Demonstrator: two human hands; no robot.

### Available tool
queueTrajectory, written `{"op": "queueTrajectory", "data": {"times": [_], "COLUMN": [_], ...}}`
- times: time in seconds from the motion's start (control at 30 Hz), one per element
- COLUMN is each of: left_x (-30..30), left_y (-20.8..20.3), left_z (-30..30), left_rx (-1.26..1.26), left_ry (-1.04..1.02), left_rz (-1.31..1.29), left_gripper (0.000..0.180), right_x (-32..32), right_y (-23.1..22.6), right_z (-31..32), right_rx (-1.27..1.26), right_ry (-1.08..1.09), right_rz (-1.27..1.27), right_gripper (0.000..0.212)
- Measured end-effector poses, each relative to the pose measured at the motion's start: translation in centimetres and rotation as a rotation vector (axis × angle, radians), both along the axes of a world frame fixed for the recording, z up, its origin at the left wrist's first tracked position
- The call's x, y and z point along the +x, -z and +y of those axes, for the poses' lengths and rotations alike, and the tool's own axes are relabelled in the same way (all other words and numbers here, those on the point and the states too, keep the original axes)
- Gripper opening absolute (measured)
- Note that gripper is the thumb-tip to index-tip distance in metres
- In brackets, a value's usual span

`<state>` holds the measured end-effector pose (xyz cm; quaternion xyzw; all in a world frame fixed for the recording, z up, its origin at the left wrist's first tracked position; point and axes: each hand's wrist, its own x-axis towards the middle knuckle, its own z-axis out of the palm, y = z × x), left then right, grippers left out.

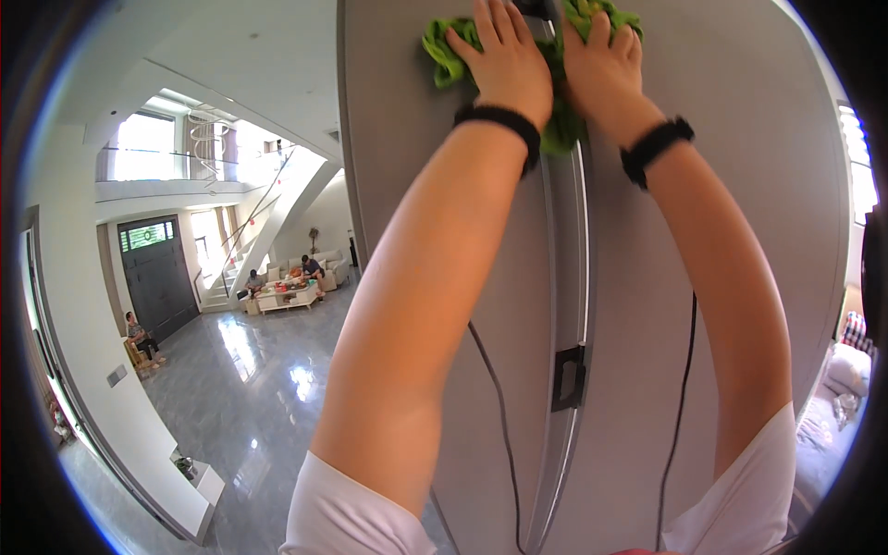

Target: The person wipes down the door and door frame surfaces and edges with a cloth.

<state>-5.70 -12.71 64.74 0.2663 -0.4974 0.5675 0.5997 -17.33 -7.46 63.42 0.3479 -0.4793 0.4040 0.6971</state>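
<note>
A crumpled green cloth (561,137) lies against a tall grey surface (638,305) at the top of the view. My left hand (511,69) presses on the cloth with its fingers stretched upward and the thumb out to the side. Beside it, my right hand (606,69) has bent fingers over more green cloth. Whether this is one cloth or two, I cannot tell. Between the hands runs a narrow upright strip with bright metal edges (583,240). A black fitting (568,377) sits lower on that strip, and part of another dark one shows at the top edge.
Two dark cords (500,398) hang in front of me. To the left is a glossy grey floor (250,407), with a dark double door (159,277), stairs, and people seated around a low white table (287,298). Pale bedding (832,416) shows at the right.
</note>
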Motion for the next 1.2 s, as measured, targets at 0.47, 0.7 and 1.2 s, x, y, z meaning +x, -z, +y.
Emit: {"op": "queueTrajectory", "data": {"times": [0.47, 0.7, 1.2], "left_x": [0.0, -0.1, 0.8], "left_y": [7.7, 15.3, 30.8], "left_z": [0.0, 1.1, 1.6], "left_rx": [-0.059, 0.108, 0.332], "left_ry": [-0.150, -0.124, -0.099], "left_rz": [0.159, 0.013, -0.178], "left_gripper": [0.058, 0.060, 0.078], "right_x": [2.8, 0.4, 1.6], "right_y": [6.4, 14.4, 29.9], "right_z": [1.9, 1.0, 2.7], "right_rx": [0.390, 0.388, 0.635], "right_ry": [0.129, 0.170, 0.312], "right_rz": [-0.212, -0.112, -0.083], "right_gripper": [0.060, 0.058, 0.049]}}
